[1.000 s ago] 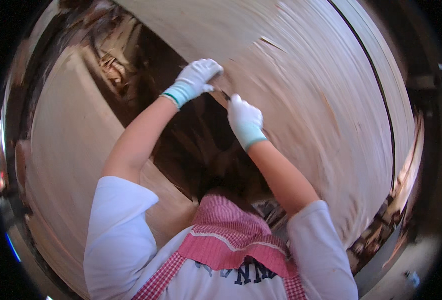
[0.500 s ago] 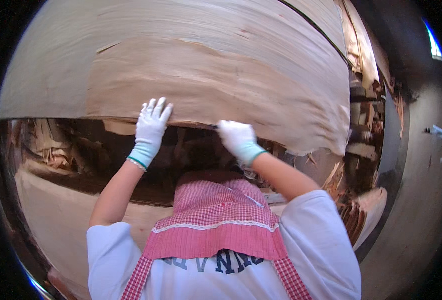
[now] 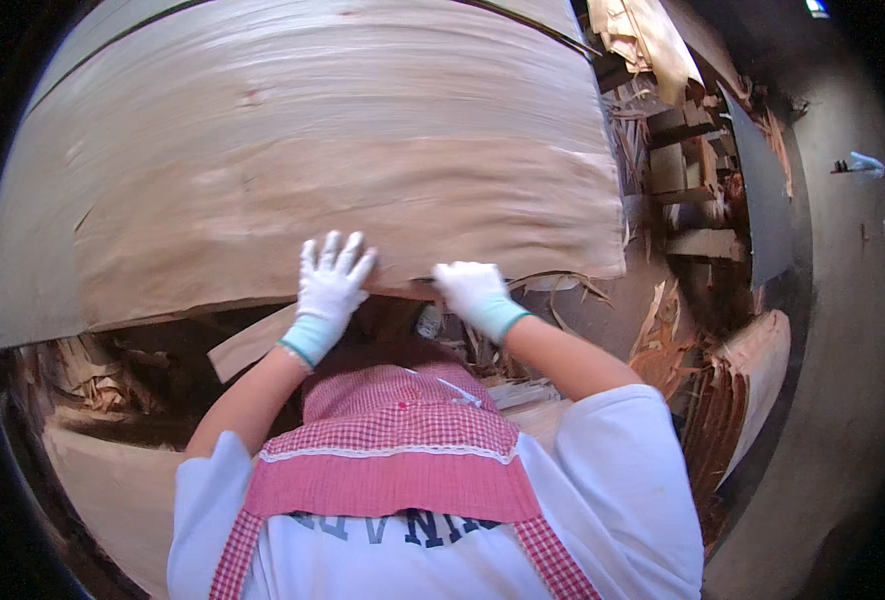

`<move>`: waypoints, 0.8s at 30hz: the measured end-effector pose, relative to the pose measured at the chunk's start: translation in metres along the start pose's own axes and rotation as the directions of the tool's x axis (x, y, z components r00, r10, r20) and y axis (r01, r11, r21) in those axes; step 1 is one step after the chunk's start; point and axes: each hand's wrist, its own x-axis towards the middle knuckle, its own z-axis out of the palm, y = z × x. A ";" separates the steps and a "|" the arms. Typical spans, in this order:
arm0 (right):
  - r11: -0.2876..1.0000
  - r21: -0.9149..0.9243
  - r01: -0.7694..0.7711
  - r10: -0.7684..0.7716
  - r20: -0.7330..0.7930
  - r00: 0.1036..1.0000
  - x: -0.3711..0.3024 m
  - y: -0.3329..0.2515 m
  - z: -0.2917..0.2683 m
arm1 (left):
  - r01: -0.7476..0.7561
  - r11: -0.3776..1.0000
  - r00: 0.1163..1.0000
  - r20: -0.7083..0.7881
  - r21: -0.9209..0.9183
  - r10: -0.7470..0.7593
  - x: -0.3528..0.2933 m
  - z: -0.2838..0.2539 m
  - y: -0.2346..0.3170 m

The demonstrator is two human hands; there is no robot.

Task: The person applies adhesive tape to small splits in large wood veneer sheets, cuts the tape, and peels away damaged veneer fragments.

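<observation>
A wide, thin tan wood veneer sheet [image 3: 352,200] lies in front of me on a paler stack, its near edge slightly wavy. My left hand [image 3: 332,283], in a white knit glove, rests on that edge with its fingers spread. To its right, my right hand [image 3: 473,297], gloved too, is closed at the same edge. A small dark bit shows beside its fingers, but what they grip is hidden. Below the edge, next to my left wrist, a narrow veneer strip [image 3: 252,345] sticks out at a slant.
Wooden blocks [image 3: 697,170] and torn veneer scraps [image 3: 657,335] lie beyond the stack's right side. A bundle of layered veneer [image 3: 747,390] stands at the lower right. Another pale sheet [image 3: 112,490] is at the lower left. Farther right is a grey floor [image 3: 852,300].
My view has shifted, with the veneer edge now tilted. My right hand has come closer to my body along the edge; my left hand stays spread on it. The narrow strip now hangs out farther below.
</observation>
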 end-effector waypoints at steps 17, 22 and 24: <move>0.995 -0.011 -0.100 0.101 0.112 0.989 -0.181 0.356 -0.013 | -0.147 0.982 0.987 -0.045 0.119 0.153 0.113 0.037 0.213; 0.726 -0.263 -0.635 0.676 0.109 0.728 -0.246 0.486 -0.014 | -0.154 0.965 0.986 0.094 0.213 0.136 0.117 0.025 0.222; 0.471 0.051 -0.881 0.873 -0.171 0.457 -0.248 0.484 -0.006 | -0.154 0.959 0.971 0.216 0.238 0.103 0.122 0.010 0.226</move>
